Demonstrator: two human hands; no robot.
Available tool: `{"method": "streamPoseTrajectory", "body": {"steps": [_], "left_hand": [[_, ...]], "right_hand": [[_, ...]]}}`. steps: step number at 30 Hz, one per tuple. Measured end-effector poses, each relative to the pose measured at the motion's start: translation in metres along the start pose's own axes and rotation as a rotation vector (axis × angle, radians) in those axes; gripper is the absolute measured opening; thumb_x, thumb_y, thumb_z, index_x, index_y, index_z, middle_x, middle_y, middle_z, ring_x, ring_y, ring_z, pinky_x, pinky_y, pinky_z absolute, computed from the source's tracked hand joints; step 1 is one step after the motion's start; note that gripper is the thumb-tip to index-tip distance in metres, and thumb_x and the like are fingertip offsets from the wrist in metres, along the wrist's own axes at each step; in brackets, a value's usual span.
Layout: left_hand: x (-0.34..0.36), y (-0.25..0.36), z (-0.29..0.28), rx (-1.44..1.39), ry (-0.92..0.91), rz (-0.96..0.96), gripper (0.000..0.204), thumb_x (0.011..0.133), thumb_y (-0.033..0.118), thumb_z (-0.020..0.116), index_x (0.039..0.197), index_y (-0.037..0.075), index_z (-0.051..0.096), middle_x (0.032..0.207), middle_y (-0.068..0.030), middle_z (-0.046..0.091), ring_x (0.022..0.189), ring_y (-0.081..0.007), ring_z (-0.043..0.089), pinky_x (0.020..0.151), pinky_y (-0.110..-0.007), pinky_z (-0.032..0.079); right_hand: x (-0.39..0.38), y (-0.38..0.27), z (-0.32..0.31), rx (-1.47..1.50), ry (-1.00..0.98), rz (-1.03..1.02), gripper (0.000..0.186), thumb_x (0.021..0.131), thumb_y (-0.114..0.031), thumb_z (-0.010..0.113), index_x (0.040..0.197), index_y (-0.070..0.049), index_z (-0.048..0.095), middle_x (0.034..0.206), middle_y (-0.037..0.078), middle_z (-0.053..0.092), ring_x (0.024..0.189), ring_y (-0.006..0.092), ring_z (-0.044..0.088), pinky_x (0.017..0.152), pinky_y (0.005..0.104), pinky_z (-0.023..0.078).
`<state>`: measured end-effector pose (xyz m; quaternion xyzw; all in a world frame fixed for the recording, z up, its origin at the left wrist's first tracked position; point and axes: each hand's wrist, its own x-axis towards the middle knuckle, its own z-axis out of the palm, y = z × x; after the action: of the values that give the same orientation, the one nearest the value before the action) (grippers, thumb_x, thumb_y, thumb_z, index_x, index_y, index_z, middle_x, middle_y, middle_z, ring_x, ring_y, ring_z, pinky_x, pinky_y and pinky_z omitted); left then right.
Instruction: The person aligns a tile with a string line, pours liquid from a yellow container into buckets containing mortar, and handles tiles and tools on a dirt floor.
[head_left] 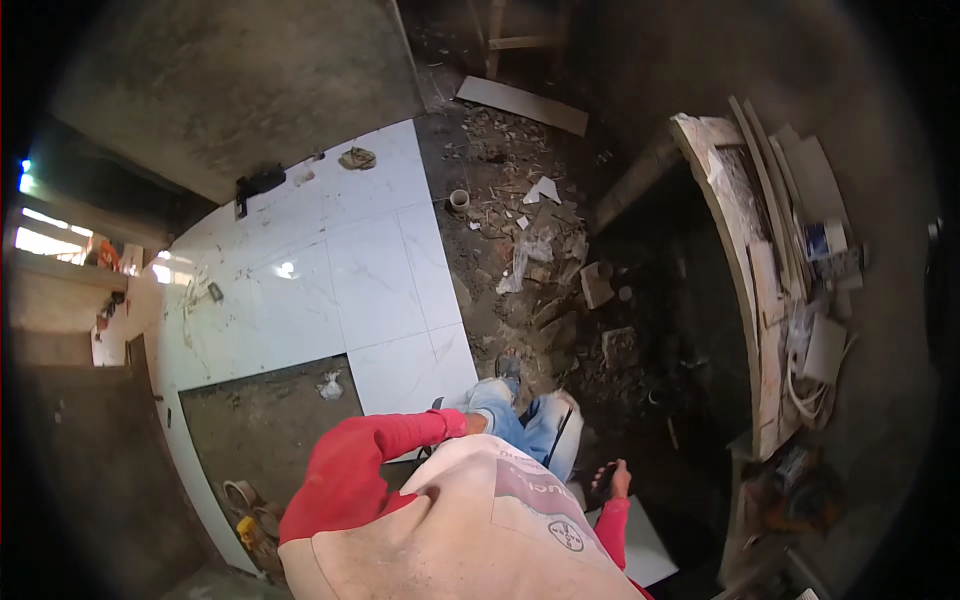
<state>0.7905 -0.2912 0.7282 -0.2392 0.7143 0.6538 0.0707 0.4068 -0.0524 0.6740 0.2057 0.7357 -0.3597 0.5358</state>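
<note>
My left hand (476,424) is by my left knee, at the end of a red sleeve. Its fingers are hidden behind my pale shirt front, so its grip does not show. A small dark piece (437,403) pokes out beside that cuff. On the other side, my right hand (612,480) hangs low with its fingers curled; a dark patch lies under them, too unclear to name. Below this hand is a white tile (648,545), partly covered by my sleeve. Glossy white floor tiles (385,275) spread out ahead and to the left.
A bare square (265,415) in the tiling holds a crumpled plastic bag (331,386). Rubble (500,150), a plastic wrapper (527,260) and a cup (459,200) lie beyond the tile edge. At right stands a slab (745,300) with boards and boxes. Rolls (240,495) sit lower left.
</note>
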Motion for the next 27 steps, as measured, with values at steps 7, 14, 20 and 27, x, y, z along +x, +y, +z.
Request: {"method": "streamPoseTrajectory", "body": {"steps": [7,14,20,27], "left_hand": [[0.063,0.027,-0.032,0.128,0.244,-0.137,0.03,0.08,0.032,0.053,0.087,0.005,0.066,0.1,-0.0167,0.062,0.096,-0.0264,0.057,0.084,-0.036,0.042],[0.153,0.036,-0.096,0.343,0.409,-0.317,0.031,0.08,0.032,0.054,0.087,0.005,0.066,0.098,-0.0167,0.062,0.094,-0.0267,0.058,0.082,-0.036,0.043],[0.188,0.038,-0.132,0.402,0.466,-0.487,0.031,0.079,0.033,0.054,0.086,0.005,0.067,0.097,-0.0166,0.063,0.092,-0.0269,0.059,0.08,-0.036,0.044],[0.224,0.053,-0.192,0.429,0.514,-0.538,0.032,0.079,0.034,0.055,0.086,0.005,0.067,0.095,-0.0165,0.063,0.089,-0.0272,0.06,0.077,-0.036,0.045]], "right_hand": [[0.102,-0.014,0.011,-1.334,0.083,-0.67,0.028,0.084,-0.031,0.043,0.081,-0.007,0.057,0.068,0.011,0.055,0.061,0.0252,0.055,0.061,0.0374,0.046],[0.174,-0.198,0.081,-1.632,-0.09,-1.048,0.035,0.082,-0.035,0.046,0.086,-0.005,0.063,0.078,0.013,0.06,0.063,0.0243,0.056,0.062,0.0356,0.045],[0.081,-0.39,0.192,-0.835,-0.289,-0.624,0.031,0.086,-0.029,0.039,0.077,-0.004,0.054,0.06,0.011,0.056,0.055,0.024,0.058,0.052,0.0373,0.047],[0.093,-0.468,0.283,-0.806,-0.346,-0.353,0.024,0.085,-0.031,0.042,0.081,-0.008,0.049,0.064,0.009,0.054,0.045,0.0221,0.052,0.039,0.0381,0.045]]}}
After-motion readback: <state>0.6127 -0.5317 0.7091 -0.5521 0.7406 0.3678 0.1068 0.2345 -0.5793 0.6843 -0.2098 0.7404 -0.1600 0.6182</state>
